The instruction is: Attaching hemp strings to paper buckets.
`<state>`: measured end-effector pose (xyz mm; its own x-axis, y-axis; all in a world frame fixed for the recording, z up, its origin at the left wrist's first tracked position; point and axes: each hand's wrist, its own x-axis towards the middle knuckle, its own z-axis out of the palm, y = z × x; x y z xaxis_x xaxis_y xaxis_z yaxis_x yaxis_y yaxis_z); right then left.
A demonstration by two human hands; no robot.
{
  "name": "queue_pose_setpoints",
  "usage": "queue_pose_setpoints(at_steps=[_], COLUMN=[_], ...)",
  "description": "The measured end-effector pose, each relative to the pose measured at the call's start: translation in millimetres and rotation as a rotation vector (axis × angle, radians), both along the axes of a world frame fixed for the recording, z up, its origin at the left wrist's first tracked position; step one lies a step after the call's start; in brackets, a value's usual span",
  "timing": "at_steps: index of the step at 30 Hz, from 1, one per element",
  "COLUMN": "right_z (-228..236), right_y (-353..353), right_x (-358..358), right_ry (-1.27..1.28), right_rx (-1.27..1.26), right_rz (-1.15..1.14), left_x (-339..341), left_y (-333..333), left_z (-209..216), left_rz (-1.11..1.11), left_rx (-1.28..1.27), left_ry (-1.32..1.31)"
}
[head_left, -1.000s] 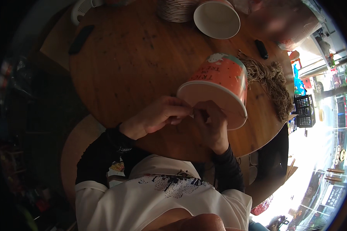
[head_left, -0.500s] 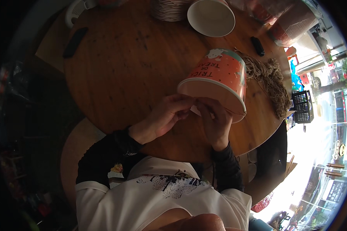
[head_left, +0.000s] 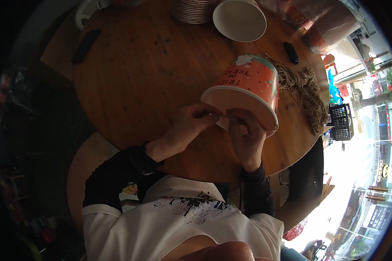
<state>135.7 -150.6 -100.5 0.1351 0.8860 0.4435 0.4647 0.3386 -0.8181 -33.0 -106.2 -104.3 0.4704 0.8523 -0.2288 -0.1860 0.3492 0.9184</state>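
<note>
An orange paper bucket (head_left: 252, 80) with a pale rim and printed pictures lies tilted on the table, its mouth turned toward me. My left hand (head_left: 183, 130) is just below the rim's left part, thumb and finger pinched together. Close beside it, my right hand (head_left: 247, 137) also pinches at the bucket's mouth, overlapping its lower edge. What sits between the fingertips is too small to make out. A small brown bit of cord shows at the rim's right end. Behind the bucket, a bundle of tan twine (head_left: 307, 87) lies loose along the table's right side.
The round wooden table (head_left: 130, 87) carries a white-inside bucket (head_left: 239, 21) and a stack of pale rims (head_left: 194, 12) at the back. A dark flat object (head_left: 86, 46) lies left, a small black object (head_left: 291, 52) right. Wrapped buckets (head_left: 331, 30) stand back right.
My fingertips have parted slightly, with the left hand turned and a little higher. The bucket has barely moved.
</note>
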Motion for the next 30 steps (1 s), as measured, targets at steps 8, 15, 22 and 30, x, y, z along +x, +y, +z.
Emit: queue_pose_setpoints(at_steps=[8, 15, 22, 30], right_z=[9.6, 11.5, 14.9, 14.9], right_y=[-7.2, -7.6, -12.5, -12.4], right_x=[-6.6, -4.0, -2.9, -4.0], right_ry=[-0.003, -0.332, -0.355, 0.007], right_rx=[-0.020, 0.159, 0.123, 0.093], right_rz=[-0.095, -0.152, -0.117, -0.139], left_x=[2.3, 11.7, 13.7, 17.4], left_y=[-3.2, -9.3, -10.7, -12.4], left_z=[-5.1, 0.6, -4.3, -5.0], left_rz=[-0.011, -0.018, -0.038, 0.020], left_rx=[0.064, 0.448, 0.479, 0.629], left_ry=[0.049, 0.152, 0.227, 0.148])
